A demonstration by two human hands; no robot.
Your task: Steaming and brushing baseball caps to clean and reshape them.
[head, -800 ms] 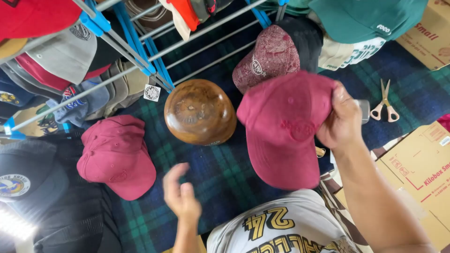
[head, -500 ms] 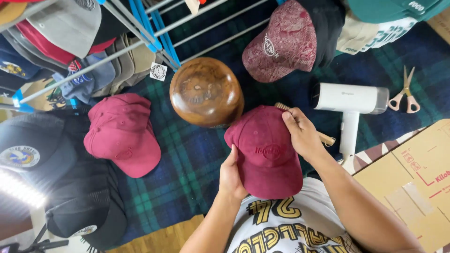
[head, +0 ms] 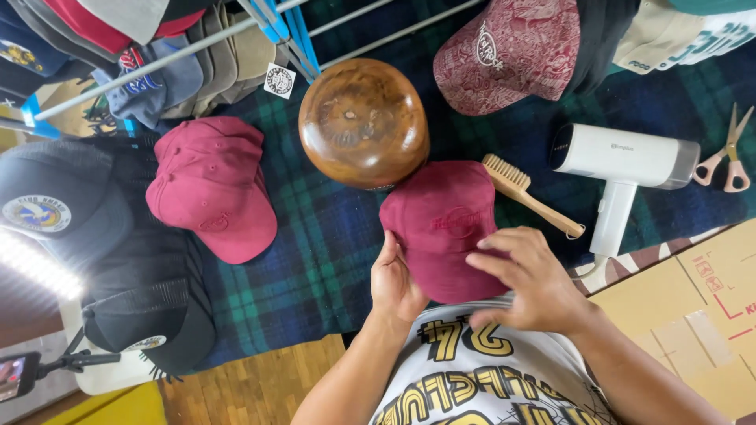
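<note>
I hold a maroon cap (head: 445, 220) over the plaid blanket, just in front of my chest. My left hand (head: 394, 279) grips its left edge near the brim. My right hand (head: 531, 279) rests on its lower right side, fingers spread across the fabric. A rounded wooden hat form (head: 364, 122) stands right behind the cap. A wooden brush (head: 524, 193) lies just to the cap's right. A second maroon cap (head: 211, 187) lies further left on the blanket.
A white handheld steamer (head: 622, 165) and scissors (head: 728, 153) lie at the right. A patterned red cap (head: 512, 51) sits at the back. A rack with several caps (head: 142, 47) fills the upper left, black caps (head: 94, 236) lie left, a cardboard box (head: 693, 315) right.
The maroon cap came down from in front of my right hand to near my chest. My left hand rose and took its edge, and my right hand shifted onto its lower side.
</note>
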